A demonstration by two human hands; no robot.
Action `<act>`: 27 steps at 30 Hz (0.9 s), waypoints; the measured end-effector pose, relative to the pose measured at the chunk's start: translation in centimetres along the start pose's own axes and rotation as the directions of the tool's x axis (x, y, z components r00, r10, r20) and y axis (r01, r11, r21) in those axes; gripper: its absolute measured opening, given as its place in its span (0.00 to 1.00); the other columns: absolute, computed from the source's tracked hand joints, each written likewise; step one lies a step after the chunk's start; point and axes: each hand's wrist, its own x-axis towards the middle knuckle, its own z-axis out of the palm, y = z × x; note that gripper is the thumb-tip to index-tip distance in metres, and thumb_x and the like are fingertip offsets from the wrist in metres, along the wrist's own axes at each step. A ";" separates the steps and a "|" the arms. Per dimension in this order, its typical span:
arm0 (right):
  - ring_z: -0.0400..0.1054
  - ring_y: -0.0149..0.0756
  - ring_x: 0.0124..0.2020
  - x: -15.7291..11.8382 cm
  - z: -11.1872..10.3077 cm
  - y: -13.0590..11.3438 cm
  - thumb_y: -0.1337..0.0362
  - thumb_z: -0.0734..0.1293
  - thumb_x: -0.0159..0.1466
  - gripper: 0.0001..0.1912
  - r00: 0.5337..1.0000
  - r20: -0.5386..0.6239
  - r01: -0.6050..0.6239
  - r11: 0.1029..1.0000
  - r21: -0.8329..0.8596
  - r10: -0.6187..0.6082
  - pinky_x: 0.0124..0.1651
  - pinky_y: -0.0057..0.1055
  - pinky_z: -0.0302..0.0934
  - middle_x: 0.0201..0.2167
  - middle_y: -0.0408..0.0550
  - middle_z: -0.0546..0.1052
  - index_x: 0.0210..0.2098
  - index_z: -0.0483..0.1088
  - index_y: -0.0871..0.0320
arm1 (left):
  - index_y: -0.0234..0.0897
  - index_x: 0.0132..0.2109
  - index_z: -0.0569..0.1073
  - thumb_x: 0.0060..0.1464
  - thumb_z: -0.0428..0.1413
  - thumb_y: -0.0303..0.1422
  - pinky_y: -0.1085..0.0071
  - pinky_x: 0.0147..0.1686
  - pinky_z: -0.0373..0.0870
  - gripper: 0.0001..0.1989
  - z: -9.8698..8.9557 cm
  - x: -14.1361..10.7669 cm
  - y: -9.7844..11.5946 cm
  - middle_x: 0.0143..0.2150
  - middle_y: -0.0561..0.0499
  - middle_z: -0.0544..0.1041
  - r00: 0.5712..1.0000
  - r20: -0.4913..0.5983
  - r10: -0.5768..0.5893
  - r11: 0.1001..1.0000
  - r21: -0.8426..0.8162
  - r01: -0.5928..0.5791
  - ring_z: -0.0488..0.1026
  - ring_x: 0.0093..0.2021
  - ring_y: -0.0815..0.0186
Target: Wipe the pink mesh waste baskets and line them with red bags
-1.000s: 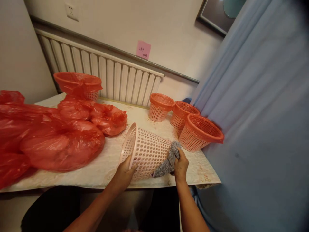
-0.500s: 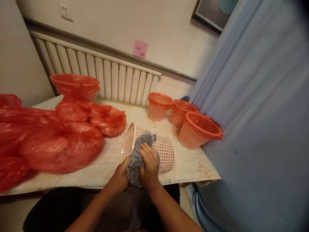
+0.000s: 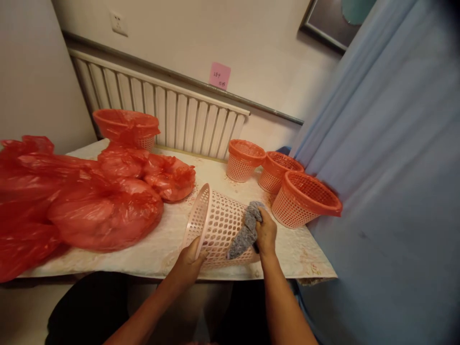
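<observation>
A pale pink plastic basket (image 3: 224, 218) with a holed wall lies on its side near the front of the table, its mouth toward the left. My left hand (image 3: 192, 258) grips the lower part of its rim, thumb and fingers on either side. Bunched in my right hand (image 3: 266, 232) is a grey cloth (image 3: 247, 232), which lies against the outer wall near the basket's base. The fingers of my right hand are closed around the cloth and partly hidden.
Several full red plastic bags (image 3: 108, 215) cover the table's left side. A red-lined basket (image 3: 145, 143) stands behind them. Three more lined baskets (image 3: 293, 206) stand at the right, near a blue curtain (image 3: 388, 191). A radiator (image 3: 172, 115) runs behind the table (image 3: 161, 261).
My right hand has moved right with the cloth, toward the basket's base. My left hand has left the cloth and taken hold of the rim. The view has shifted slightly left.
</observation>
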 end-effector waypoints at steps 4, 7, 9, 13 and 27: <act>0.68 0.45 0.52 -3.3 -1.6 3.1 0.70 0.57 0.52 0.28 0.985 -0.080 -0.156 0.986 -0.066 0.151 0.57 0.45 0.60 0.50 0.55 0.75 0.52 0.71 0.62 | 0.36 0.54 0.70 0.57 0.49 0.36 0.61 0.54 0.68 0.19 -0.2 0.1 -0.4 0.51 0.46 0.78 1.000 0.017 -0.007 1.000 -0.029 0.007 0.74 0.52 0.55; 0.66 0.47 0.55 -6.2 -1.6 2.6 0.70 0.56 0.53 0.30 0.972 -0.163 -0.179 0.982 -0.063 0.167 0.58 0.49 0.59 0.53 0.58 0.73 0.55 0.68 0.64 | 0.35 0.55 0.70 0.56 0.50 0.35 0.60 0.56 0.67 0.20 -0.4 0.3 -0.6 0.52 0.45 0.77 1.000 0.027 -0.004 0.999 -0.045 0.005 0.73 0.53 0.55; 0.64 0.47 0.58 -7.8 -1.2 0.9 0.72 0.55 0.52 0.32 0.978 -0.179 -0.117 0.992 -0.056 0.105 0.60 0.51 0.57 0.55 0.57 0.71 0.56 0.66 0.62 | 0.34 0.56 0.70 0.55 0.51 0.35 0.59 0.57 0.66 0.22 -0.6 0.4 -0.7 0.53 0.45 0.77 1.000 0.030 -0.002 0.999 -0.041 0.003 0.72 0.54 0.54; 0.58 0.44 0.63 -9.4 0.4 -4.6 0.76 0.54 0.51 0.34 0.982 -0.064 0.179 0.984 0.011 -0.178 0.63 0.55 0.51 0.58 0.54 0.69 0.57 0.64 0.58 | 0.33 0.57 0.69 0.56 0.51 0.37 0.57 0.59 0.64 0.23 -0.8 0.6 -0.5 0.55 0.43 0.76 0.998 0.062 0.032 0.998 -0.052 -0.028 0.71 0.56 0.53; 0.63 0.39 0.59 -2.4 4.2 -12.9 0.76 0.54 0.47 0.34 0.935 0.042 0.344 0.928 0.146 -0.353 0.64 0.49 0.51 0.54 0.53 0.73 0.54 0.67 0.60 | 0.35 0.55 0.71 0.56 0.55 0.34 0.61 0.54 0.68 0.19 -0.9 0.0 -0.7 0.49 0.46 0.78 0.990 0.108 0.086 0.968 -0.243 -0.058 0.71 0.53 0.54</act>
